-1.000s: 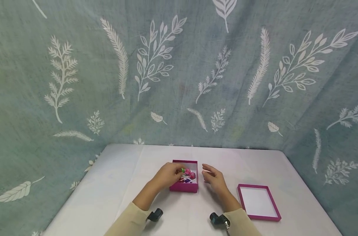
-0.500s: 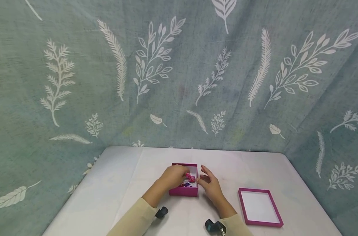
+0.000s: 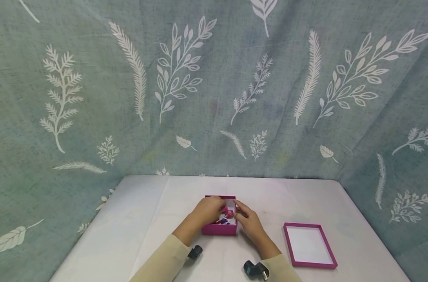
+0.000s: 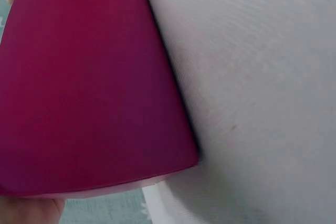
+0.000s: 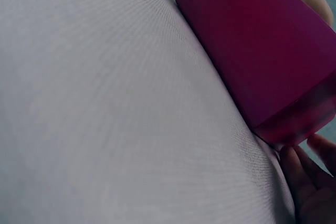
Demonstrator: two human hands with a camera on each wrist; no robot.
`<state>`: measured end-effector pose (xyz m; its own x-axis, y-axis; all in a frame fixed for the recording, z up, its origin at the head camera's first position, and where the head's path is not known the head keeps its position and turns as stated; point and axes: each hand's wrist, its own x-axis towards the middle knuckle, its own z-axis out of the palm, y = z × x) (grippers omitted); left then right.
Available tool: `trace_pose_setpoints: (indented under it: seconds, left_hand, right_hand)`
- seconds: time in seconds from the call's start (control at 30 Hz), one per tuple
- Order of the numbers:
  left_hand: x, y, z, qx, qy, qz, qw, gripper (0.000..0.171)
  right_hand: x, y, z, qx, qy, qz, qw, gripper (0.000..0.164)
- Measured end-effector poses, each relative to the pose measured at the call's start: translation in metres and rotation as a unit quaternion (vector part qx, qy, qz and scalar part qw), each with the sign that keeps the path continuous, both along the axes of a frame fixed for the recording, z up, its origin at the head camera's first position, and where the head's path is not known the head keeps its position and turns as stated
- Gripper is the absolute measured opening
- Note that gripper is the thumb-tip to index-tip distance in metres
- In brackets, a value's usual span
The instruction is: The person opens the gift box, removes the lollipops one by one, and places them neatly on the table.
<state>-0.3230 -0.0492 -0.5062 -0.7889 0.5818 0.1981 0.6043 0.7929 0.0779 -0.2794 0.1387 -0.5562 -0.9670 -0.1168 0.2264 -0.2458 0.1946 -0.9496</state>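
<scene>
A magenta box (image 3: 219, 230) with a white inside stands open on the white table, holding pink-wrapped candies (image 3: 229, 214) and some white sticks. My left hand (image 3: 207, 209) reaches over the left side into the box; its fingertips are hidden, so I cannot tell whether they hold anything. On the other side, my right hand (image 3: 250, 223) touches the box's right wall with extended fingers. Seen from the right wrist, those fingers (image 5: 296, 174) meet the box (image 5: 262, 51) at a corner. The left wrist view is mostly filled by the box's outer wall (image 4: 89, 87).
The matching magenta lid (image 3: 310, 246) lies to the right with its white inside facing up. Behind the white table (image 3: 157, 219) hangs a grey-green cloth (image 3: 207, 149) with white leaf prints. A dark wrist camera (image 3: 253, 269) sits at the right sleeve.
My left hand has gone deeper into the box, covering more candies. My right hand has moved left from beside the box until its fingers touch the right wall.
</scene>
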Motion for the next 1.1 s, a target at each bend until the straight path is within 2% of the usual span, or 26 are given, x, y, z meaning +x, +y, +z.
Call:
trace_pose_setpoints:
  seconds: [0.17, 0.27, 0.4, 0.57, 0.83, 0.93, 1.1]
  left_hand:
    - [0.000, 0.005, 0.004, 0.005, -0.051, 0.009, 0.9986, 0.007]
    - [0.000, 0.008, 0.008, -0.001, -0.098, 0.015, 0.9950, 0.011]
    - [0.000, 0.012, 0.013, -0.047, -0.122, 0.020, 0.9912, 0.016]
    - [0.001, 0.017, 0.016, -0.097, -0.114, 0.016, 0.9886, 0.018]
    - [0.004, 0.021, 0.021, -0.106, -0.113, 0.026, 0.9876, 0.006]
    - [0.005, 0.022, 0.021, -0.109, -0.095, 0.030, 0.9890, 0.004]
    - [0.003, 0.022, 0.018, -0.104, -0.076, 0.025, 0.9913, 0.013]
  right_hand:
    - [0.003, 0.001, -0.002, 0.017, -0.005, 0.005, 1.000, 0.052]
    - [0.005, 0.002, -0.002, 0.025, -0.005, 0.008, 1.000, 0.050]
    - [0.006, 0.003, -0.001, 0.029, -0.013, 0.010, 0.999, 0.049]
    - [0.005, 0.000, 0.001, 0.031, -0.014, 0.008, 0.999, 0.050]
    - [0.007, -0.003, 0.005, 0.027, -0.013, 0.005, 1.000, 0.051]
    - [0.014, -0.003, 0.015, 0.026, -0.011, 0.011, 1.000, 0.050]
    - [0.024, -0.003, 0.033, 0.034, -0.004, 0.020, 0.999, 0.050]
